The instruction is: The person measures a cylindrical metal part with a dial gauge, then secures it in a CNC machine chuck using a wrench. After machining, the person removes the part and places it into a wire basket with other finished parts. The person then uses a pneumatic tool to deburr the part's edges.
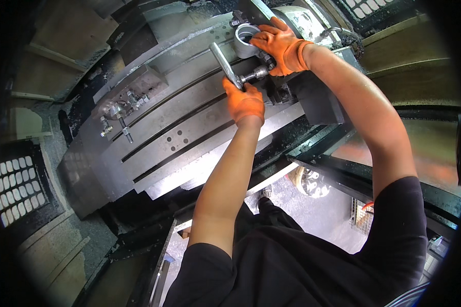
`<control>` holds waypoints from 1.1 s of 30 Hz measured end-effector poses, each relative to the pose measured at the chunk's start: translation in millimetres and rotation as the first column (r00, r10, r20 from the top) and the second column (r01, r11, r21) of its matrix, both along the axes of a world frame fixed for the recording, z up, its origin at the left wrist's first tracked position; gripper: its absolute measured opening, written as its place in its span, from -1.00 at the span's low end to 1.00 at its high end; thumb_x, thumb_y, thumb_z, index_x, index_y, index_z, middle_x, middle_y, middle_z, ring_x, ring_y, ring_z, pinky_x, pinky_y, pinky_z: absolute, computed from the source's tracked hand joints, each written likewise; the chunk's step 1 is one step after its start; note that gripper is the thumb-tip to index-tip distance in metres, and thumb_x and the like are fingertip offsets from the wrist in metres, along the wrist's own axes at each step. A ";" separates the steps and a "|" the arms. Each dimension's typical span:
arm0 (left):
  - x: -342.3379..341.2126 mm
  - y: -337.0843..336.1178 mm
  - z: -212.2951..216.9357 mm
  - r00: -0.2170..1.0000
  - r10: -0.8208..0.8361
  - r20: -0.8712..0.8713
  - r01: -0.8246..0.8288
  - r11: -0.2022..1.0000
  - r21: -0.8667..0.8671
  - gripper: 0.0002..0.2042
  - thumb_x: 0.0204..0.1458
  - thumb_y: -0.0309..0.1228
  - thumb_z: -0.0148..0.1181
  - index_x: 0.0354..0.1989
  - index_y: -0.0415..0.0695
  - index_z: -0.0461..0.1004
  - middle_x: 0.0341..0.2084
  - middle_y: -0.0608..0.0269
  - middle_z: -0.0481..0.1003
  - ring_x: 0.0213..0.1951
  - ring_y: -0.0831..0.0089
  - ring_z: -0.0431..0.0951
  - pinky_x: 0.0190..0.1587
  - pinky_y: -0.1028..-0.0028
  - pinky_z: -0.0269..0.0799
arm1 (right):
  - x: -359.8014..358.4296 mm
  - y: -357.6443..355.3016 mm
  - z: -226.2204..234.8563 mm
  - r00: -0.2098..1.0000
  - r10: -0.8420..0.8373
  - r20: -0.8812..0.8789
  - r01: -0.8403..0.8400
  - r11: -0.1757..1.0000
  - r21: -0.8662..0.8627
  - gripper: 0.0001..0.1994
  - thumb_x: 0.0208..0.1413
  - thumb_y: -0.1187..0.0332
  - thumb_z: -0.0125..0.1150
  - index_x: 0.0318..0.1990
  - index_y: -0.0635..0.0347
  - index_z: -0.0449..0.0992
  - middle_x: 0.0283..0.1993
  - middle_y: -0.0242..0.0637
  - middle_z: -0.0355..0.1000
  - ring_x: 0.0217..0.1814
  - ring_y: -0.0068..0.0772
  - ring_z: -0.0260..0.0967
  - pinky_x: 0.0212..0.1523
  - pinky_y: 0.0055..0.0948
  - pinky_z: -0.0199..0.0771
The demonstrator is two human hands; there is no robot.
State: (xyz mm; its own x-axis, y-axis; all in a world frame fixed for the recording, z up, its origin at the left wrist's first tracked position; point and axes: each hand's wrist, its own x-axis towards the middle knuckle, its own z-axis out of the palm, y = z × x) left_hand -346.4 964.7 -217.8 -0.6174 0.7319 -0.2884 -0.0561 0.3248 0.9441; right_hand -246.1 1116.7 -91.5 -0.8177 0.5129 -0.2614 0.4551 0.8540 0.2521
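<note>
Head view, upper middle of the frame: the left hand is closed around the lower end of a steel wrench handle, while the right hand wraps over a grey metal ring seated in the vise on the slotted machine table. Clamping seems under way; whether the ring is fully tight cannot be told.
</note>
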 end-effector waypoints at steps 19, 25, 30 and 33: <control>8.3 19.3 -77.1 0.991 0.115 0.074 -0.135 0.909 0.394 -0.62 0.15 -0.39 0.22 0.11 -0.22 0.34 -0.44 0.27 0.47 -0.40 0.44 0.54 -0.28 0.35 0.53 | 1.6 0.6 -0.4 0.998 0.048 -0.040 -0.046 0.997 0.066 -0.10 -0.12 -0.09 0.45 0.43 0.03 0.34 0.43 -0.31 0.31 0.61 -0.17 0.04 0.66 0.00 -0.29; 15.0 14.3 -65.7 0.973 0.181 -0.145 -0.109 0.909 0.403 -0.69 0.19 -0.48 0.19 0.08 -0.26 0.36 -0.27 0.24 0.48 -0.33 0.49 0.52 -0.30 0.46 0.48 | 3.9 -4.7 -1.6 0.997 0.013 -0.077 -0.010 0.999 0.040 -0.12 -0.13 -0.04 0.46 0.41 0.03 0.36 0.40 -0.29 0.34 0.59 -0.15 0.08 0.65 0.00 -0.25; 14.0 13.7 -100.9 0.967 0.165 -0.193 -0.058 0.883 0.465 -0.65 0.21 -0.44 0.24 0.12 -0.26 0.37 -0.41 0.32 0.46 -0.47 0.60 0.43 -0.47 0.51 0.38 | 8.2 -5.3 -4.6 0.994 0.037 -0.098 -0.030 0.997 0.076 -0.10 -0.19 -0.04 0.49 0.39 0.06 0.38 0.37 -0.28 0.37 0.57 -0.13 0.12 0.65 0.02 -0.22; 11.9 18.8 -95.6 0.973 0.181 -0.141 -0.094 0.876 0.474 -0.64 0.20 -0.45 0.26 0.13 -0.25 0.38 -0.42 0.28 0.47 -0.47 0.54 0.45 -0.46 0.48 0.39 | 3.5 -1.7 -2.8 0.998 0.041 -0.047 -0.039 0.998 0.044 -0.05 -0.20 -0.09 0.49 0.42 0.06 0.35 0.40 -0.26 0.33 0.60 -0.10 0.06 0.65 0.05 -0.26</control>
